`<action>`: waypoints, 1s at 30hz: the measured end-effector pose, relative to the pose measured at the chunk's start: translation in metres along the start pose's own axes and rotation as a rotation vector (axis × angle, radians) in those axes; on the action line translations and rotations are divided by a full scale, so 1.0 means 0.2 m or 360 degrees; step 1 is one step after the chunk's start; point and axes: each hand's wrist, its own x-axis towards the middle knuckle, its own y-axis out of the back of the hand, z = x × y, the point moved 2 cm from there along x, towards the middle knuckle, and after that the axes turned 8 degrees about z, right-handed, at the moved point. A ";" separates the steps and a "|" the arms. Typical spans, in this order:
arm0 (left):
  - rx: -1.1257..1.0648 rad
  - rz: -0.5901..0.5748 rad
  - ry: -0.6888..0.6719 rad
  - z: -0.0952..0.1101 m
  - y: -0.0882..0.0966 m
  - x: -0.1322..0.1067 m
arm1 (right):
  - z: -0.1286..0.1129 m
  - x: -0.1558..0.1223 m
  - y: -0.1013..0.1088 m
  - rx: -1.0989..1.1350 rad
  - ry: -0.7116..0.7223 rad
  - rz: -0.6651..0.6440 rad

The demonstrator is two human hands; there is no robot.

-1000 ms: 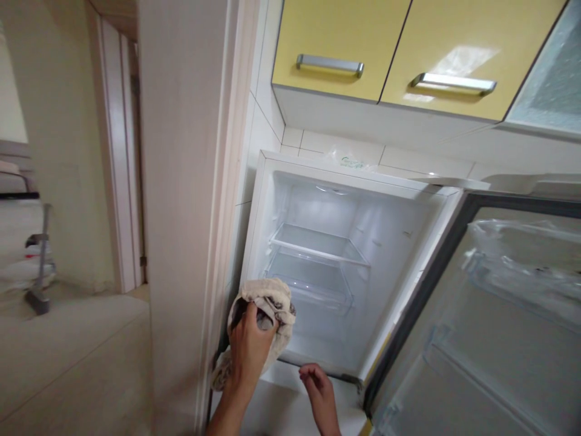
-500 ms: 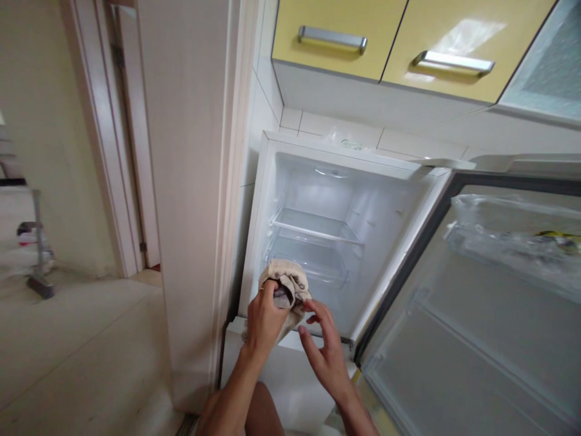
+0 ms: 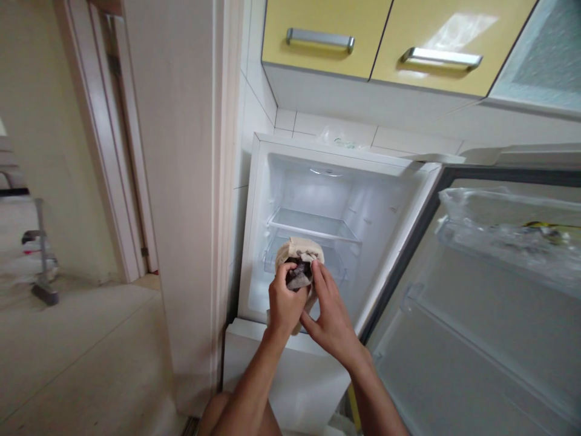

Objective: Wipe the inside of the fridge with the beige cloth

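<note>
A crumpled beige cloth with dark patches is bunched up in front of the open fridge. My left hand grips it from the left, its thumb pressed into the dark fold in the middle. On the other side my right hand holds the cloth's right edge with its fingertips. The fingers cover part of the cloth, and its lower end hangs behind my hands. Behind it, a glass shelf and a clear drawer show inside the fridge.
The fridge door stands swung out to the right, a plastic-wrapped rack on its upper part. A door frame rises close on the left. Yellow cabinets hang above. A grey broom-like tool stands on the floor far left.
Both hands and the cloth have moved a little up and right relative to the fridge. My right hand, fingers apart earlier, has closed onto the cloth's edge.
</note>
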 end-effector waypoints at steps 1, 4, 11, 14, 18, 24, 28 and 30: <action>-0.0059 -0.0057 0.0022 0.01 -0.02 0.00 | 0.01 0.02 0.01 0.0005 0.0015 -0.0005; -0.0135 -0.0207 -0.0012 0.05 -0.06 0.01 | 0.06 0.07 0.01 0.0028 0.0016 0.0075; -0.0080 -0.0322 -0.0397 0.19 -0.09 0.00 | 0.23 0.16 -0.02 0.0392 -0.0328 0.0420; -0.0076 -0.0387 -0.0524 0.22 -0.10 0.03 | 0.27 0.21 -0.03 0.0712 -0.0520 0.0537; -0.0124 -0.0576 -0.0505 0.24 -0.08 0.05 | 0.35 0.29 -0.02 0.0825 -0.0699 0.0720; -0.0162 -0.0307 -0.0258 0.18 0.09 -0.01 | 0.50 0.40 0.03 0.0813 -0.1010 0.1059; -0.0272 -0.0137 0.0230 0.03 0.13 -0.14 | 0.49 0.45 0.03 0.0913 -0.0997 0.1332; -0.0368 -0.0156 0.0420 -0.04 0.08 -0.21 | 0.46 0.46 0.01 0.0898 -0.0972 0.1441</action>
